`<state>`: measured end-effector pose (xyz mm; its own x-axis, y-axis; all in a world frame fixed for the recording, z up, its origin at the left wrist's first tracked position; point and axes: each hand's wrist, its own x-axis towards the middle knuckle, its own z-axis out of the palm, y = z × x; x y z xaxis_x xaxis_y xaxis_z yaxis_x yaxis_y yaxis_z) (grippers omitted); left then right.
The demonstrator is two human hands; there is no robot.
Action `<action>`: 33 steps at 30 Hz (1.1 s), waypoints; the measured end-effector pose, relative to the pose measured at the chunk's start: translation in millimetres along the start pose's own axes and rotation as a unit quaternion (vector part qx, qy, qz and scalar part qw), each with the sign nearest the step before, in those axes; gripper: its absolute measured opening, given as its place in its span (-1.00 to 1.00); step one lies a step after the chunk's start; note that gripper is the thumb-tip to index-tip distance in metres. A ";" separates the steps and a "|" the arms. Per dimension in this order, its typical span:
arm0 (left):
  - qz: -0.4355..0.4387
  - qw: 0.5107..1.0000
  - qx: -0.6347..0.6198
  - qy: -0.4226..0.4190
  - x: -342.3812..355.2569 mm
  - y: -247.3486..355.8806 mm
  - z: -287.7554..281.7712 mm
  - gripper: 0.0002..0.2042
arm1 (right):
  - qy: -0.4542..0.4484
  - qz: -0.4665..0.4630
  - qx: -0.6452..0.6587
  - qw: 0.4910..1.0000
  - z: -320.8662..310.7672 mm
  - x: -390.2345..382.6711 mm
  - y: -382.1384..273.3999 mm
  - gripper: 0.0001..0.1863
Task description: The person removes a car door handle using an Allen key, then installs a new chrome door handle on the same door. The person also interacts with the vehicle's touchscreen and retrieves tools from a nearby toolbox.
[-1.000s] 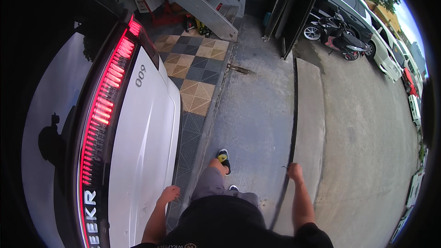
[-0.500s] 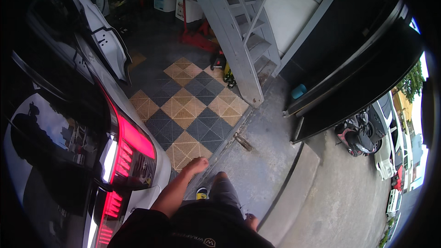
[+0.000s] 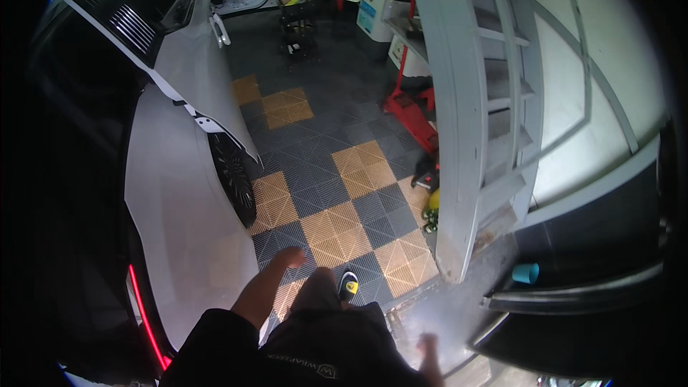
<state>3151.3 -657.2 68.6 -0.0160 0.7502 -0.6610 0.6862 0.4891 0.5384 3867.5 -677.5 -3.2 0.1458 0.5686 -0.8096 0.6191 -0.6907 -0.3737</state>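
My left hand [image 3: 292,257] hangs low beside the rear flank of a silver-grey car [image 3: 190,222], apart from it. Its fingers look curled in, and nothing shows in them. Lower and to the right is my right hand [image 3: 428,344], over the concrete by the floor's edge; blur hides its fingers and anything they may hold. A dark shoe [image 3: 348,287] with a yellow patch shows below me on the tan and dark grey floor tiles [image 3: 333,233]. The car's rear wheel [image 3: 233,179] shows under an open door [image 3: 197,64].
Grey metal stairs [image 3: 459,122] rise at the right, with a red floor jack [image 3: 412,118] beside them. A blue cup-shaped container [image 3: 525,273] lies near a dark panel. Farther back stand a black cart [image 3: 295,29] and a white-and-blue box [image 3: 373,18].
I have moved forward onto the tiles, and the view has turned right to left toward the workshop. The car's flank and wheel came into view; the street mostly left it.
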 end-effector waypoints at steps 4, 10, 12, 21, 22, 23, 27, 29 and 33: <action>-0.122 0.987 -0.073 0.072 1.0 -99.5 -84.3 -0.64 | 0.259 -0.626 -0.403 0.616 -96.8 123.9 -332.8 -0.75; -0.371 0.886 -0.277 0.002 6.5 -139.9 -112.1 -0.69 | -0.066 -0.303 0.075 0.948 -38.2 213.4 -692.7 -0.82; -0.413 0.858 -0.303 -0.024 19.2 -122.8 -121.0 -0.66 | -0.269 -0.273 0.250 0.889 18.2 243.3 -757.6 -0.74; -0.169 0.910 -0.348 0.152 287.2 -69.5 -415.4 -0.67 | -0.125 -0.174 -0.006 0.977 132.5 304.9 -955.6 -0.75; -0.173 0.906 -0.339 0.184 319.8 -71.1 -467.2 -0.67 | -0.062 -0.050 -0.043 0.996 143.4 322.3 -993.2 -0.73; -0.126 0.901 -0.320 0.263 350.3 -74.5 -518.4 -0.67 | -0.130 0.012 0.051 0.990 143.3 340.1 -1030.8 -0.76; -0.119 0.876 -0.343 0.317 434.4 -108.3 -707.5 -0.69 | -0.080 -0.052 0.043 0.994 197.9 411.8 -1196.2 -0.91; -0.138 0.841 -0.385 0.353 455.2 -129.8 -771.8 -0.70 | -0.090 -0.097 0.034 0.991 241.7 441.4 -1299.9 -0.85; -0.236 0.835 -0.335 0.368 462.6 -185.8 -851.0 -0.68 | -0.127 -0.325 -0.123 0.929 343.5 457.9 -1543.6 -0.87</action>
<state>2397.6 -22.4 107.5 -0.7805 0.3531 -0.5159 -0.0804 0.7616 0.6430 2713.6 495.6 47.3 -0.4874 0.6850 -0.5415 0.6756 -0.0971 -0.7309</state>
